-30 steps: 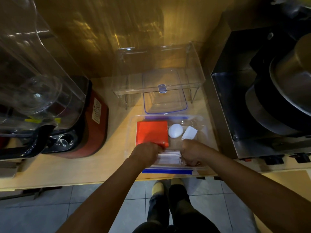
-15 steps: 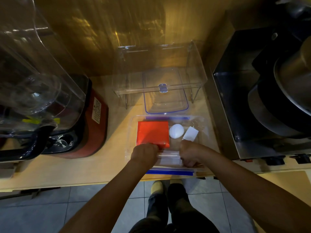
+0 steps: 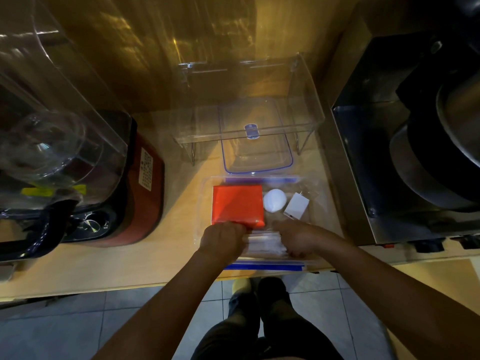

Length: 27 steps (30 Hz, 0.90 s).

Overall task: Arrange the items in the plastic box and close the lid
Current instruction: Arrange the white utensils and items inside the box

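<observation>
Little has moved over the last second — both hands sit in the same near part of the plastic box point(image 3: 205, 203), and the small drift of everything in the frame looks like the head camera's own. That clear box with its blue clips lies on the wooden counter point(image 3: 104, 266) at the near edge, its long axis running left to right.

Inside, the orange flat packet point(image 3: 237, 205) fills the far left part, lying flat with its edges square to the box walls. Just beside it to the right is the white round item point(image 3: 274, 200), and next to that the small white block point(image 3: 296, 206), tilted so its long axis slants toward the far right corner. Along the near side lies a white bundle point(image 3: 262, 242), its length parallel to the box's long wall.

Left hand point(image 3: 222, 240) is curled, knuckles up, fingers closed on the left end of the bundle and touching the packet's near edge. Right hand point(image 3: 298, 239) is likewise curled over the right end — whether its fingertips pinch or only press the bundle cannot be told.

Beyond the box the clear lid point(image 3: 257, 152) lies flat, partly under a clear acrylic stand point(image 3: 309, 100).
</observation>
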Each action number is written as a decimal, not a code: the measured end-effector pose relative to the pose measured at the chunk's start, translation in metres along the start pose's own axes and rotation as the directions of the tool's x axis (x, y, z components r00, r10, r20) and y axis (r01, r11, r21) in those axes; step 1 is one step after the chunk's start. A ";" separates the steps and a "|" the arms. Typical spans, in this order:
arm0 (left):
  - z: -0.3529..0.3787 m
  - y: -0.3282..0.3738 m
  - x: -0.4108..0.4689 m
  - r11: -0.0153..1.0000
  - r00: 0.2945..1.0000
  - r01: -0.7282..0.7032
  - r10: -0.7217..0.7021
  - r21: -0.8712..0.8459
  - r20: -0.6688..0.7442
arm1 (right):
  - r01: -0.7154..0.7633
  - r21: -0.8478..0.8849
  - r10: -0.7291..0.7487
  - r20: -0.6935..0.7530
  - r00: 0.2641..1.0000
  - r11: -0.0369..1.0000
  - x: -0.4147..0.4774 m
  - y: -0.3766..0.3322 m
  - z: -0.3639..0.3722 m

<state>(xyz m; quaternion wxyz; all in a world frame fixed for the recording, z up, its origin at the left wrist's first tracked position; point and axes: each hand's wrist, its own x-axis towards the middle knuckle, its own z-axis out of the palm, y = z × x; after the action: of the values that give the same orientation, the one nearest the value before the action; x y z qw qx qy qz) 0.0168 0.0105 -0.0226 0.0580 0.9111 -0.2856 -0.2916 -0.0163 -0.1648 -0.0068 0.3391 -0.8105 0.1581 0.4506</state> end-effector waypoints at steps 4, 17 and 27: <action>-0.004 -0.003 -0.002 0.997 0.997 -0.083 0.083 0.008 0.010 | -0.056 0.074 0.054 0.026 0.998 0.996 0.001 0.001 -0.003; -0.011 -0.009 -0.007 0.962 0.973 -0.211 0.224 0.176 -0.062 | -0.058 0.260 0.077 -0.062 0.995 0.964 0.003 -0.005 0.002; -0.009 -0.014 -0.008 0.969 0.971 -0.227 0.233 0.096 -0.052 | 0.103 0.107 -0.083 -0.181 0.980 0.989 0.003 0.002 0.013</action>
<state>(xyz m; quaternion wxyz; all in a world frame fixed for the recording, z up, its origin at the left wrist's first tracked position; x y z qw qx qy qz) 0.0230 0.0259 -0.0147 0.0598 0.8822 -0.4000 -0.2411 -0.0241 -0.1573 -0.0152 0.3908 -0.8327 0.1750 0.3511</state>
